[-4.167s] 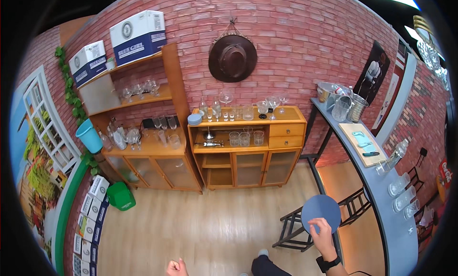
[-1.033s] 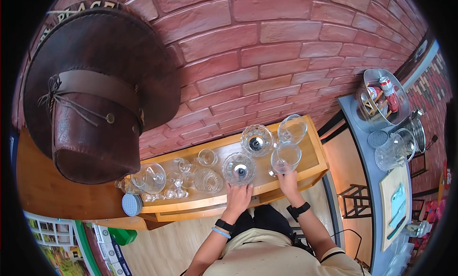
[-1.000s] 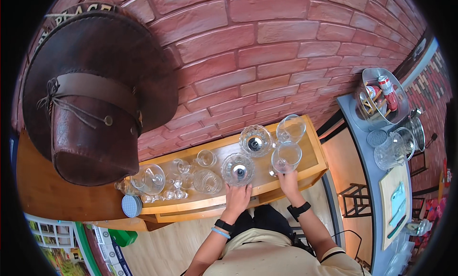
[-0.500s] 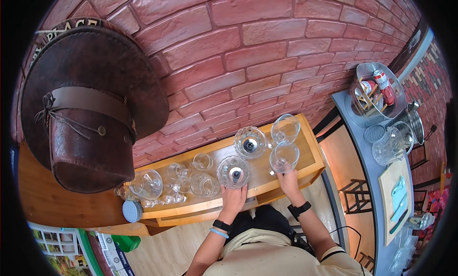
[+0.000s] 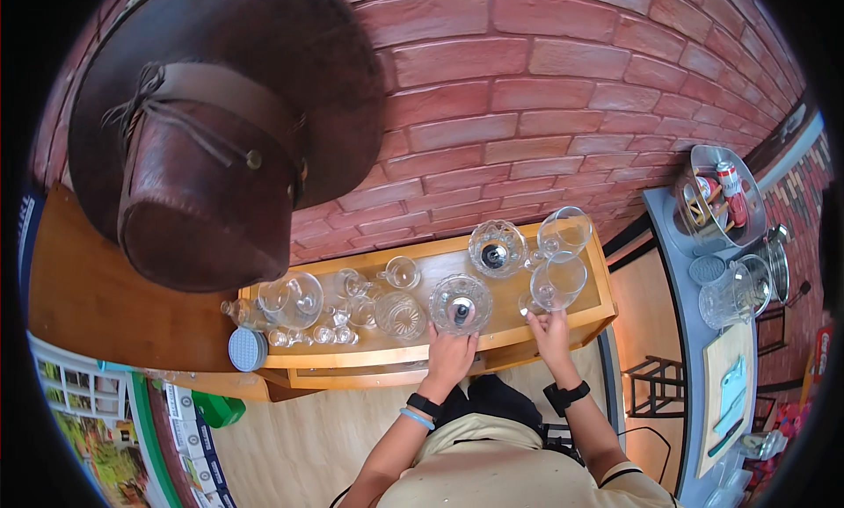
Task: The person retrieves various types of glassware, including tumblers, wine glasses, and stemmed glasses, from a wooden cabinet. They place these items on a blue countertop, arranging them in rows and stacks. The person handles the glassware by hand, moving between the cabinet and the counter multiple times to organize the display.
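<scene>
My left hand (image 5: 452, 355) is at the near side of a clear patterned glass dish (image 5: 476, 318), its fingers closed about the lower part, partly hidden under the rim. My right hand (image 5: 552, 339) has its thumb and fingers together low on a large clear stemmed glass (image 5: 571, 284), beside its foot. Behind these stand a second patterned glass dish (image 5: 512, 242) and another large stemmed glass (image 5: 576, 231). All rest on a wooden shelf unit (image 5: 519, 334) against the wall.
Left on the shelf are several glasses, including a ribbed bowl (image 5: 400, 315) and a large round glass (image 5: 294, 299). A round grey-blue tin (image 5: 248, 349) sits by the corner. A brown leather hat (image 5: 211, 183) hangs close at upper left. Right is a grey counter (image 5: 677, 244) with a cutting board (image 5: 716, 411) and pitcher (image 5: 725, 301).
The view has shifted, bringing the hat closer and moving the shelf to the right in the picture. My right-hand fingers have shifted slightly at the stemmed glass; my left hand stays at the dish.
</scene>
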A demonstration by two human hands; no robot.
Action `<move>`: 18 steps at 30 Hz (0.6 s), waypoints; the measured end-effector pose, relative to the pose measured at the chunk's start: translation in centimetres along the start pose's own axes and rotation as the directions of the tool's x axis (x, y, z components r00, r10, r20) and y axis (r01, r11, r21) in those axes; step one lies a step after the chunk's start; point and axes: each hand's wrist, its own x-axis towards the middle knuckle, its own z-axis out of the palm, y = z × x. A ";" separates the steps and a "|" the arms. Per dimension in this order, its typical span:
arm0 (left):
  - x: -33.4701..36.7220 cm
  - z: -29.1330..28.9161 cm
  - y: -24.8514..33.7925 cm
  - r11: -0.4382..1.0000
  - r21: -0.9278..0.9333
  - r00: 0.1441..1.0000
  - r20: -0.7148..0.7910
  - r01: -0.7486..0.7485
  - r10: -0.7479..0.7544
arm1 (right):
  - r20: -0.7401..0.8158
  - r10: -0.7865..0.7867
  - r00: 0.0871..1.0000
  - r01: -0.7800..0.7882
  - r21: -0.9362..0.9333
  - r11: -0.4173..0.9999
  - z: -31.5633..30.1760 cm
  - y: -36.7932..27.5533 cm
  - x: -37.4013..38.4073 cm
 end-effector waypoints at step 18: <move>-4.7 -0.9 0.8 0.983 -0.169 0.994 -0.069 0.076 -0.089 | 0.431 0.166 0.887 -0.268 0.188 0.945 0.5 -1.8 -2.1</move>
